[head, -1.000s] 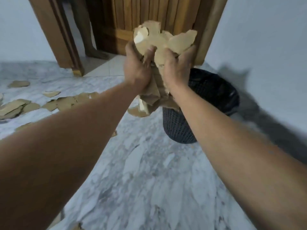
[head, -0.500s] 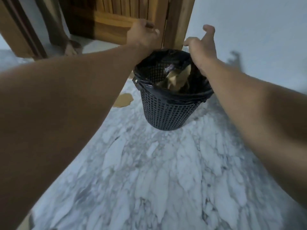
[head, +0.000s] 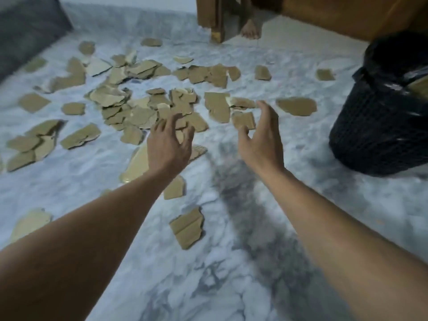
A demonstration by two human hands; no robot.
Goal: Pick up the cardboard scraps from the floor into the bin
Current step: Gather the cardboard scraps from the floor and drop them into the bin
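My left hand (head: 170,144) and right hand (head: 260,137) are empty, fingers spread, above the marble floor (head: 231,262). Cardboard scraps (head: 139,105) lie scattered across the floor ahead and left of my hands. The black bin (head: 379,126) stands right, near a wooden door frame (head: 212,17).

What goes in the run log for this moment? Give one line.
left hand: open, empty | right hand: open, empty | cardboard scraps: many on floor | bin: at right
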